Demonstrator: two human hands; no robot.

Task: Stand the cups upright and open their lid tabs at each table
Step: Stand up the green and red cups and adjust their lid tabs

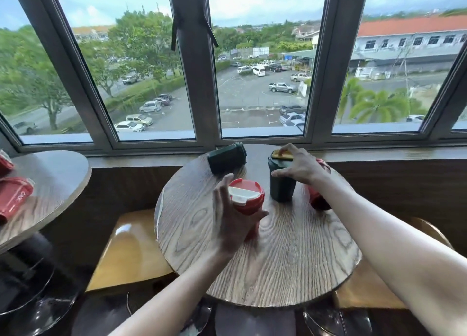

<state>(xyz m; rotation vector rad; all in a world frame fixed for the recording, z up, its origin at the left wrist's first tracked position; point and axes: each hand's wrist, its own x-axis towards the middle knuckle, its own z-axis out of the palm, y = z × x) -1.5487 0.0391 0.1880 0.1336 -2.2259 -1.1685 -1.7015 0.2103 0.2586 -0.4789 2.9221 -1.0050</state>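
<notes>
On the round desk [290, 260], by the window:

Red cup at centre: red cup [249, 200] stands upright, a little toward 9 o'clock of the desk's middle; its white lid tab [241, 195] seems lifted, though blur leaves that uncertain.

Left hand: left hand [231, 222] curves around the red cup's near and 9 o'clock side, fingers [219, 194] spread and loosely cupping it. Whether they truly press the wall I cannot tell; likely a steadying hold so the cup does not skate.

Dark green cup, upright: dark green cup [281, 181] stands toward 1 o'clock, well apart from the red one, with a yellow lid tab [283, 154] on top.

Right hand: right hand [300, 166] arches over that lid, fingertips [286, 148] resting on the yellow tab, thumb against the cup's side. Judged, this is the pinch for prying the tab while the thumb braces the body.

Dark green cup, lying: second dark green cup [227, 157] lies on its side at 11 o'clock, near the window sill [379, 153]; it looks not yet dealt with.

Second red cup: another red cup [319, 196] sits at 3 o'clock, mostly hidden behind the right wrist; upright or tipped, I cannot tell.

Count on this desk: four cups, two red, two dark green.

Neighbouring desk: at 9 o'clock a second desk [50, 179] carries two red cups on their sides [14, 196], partly cut off by the frame edge.
</notes>
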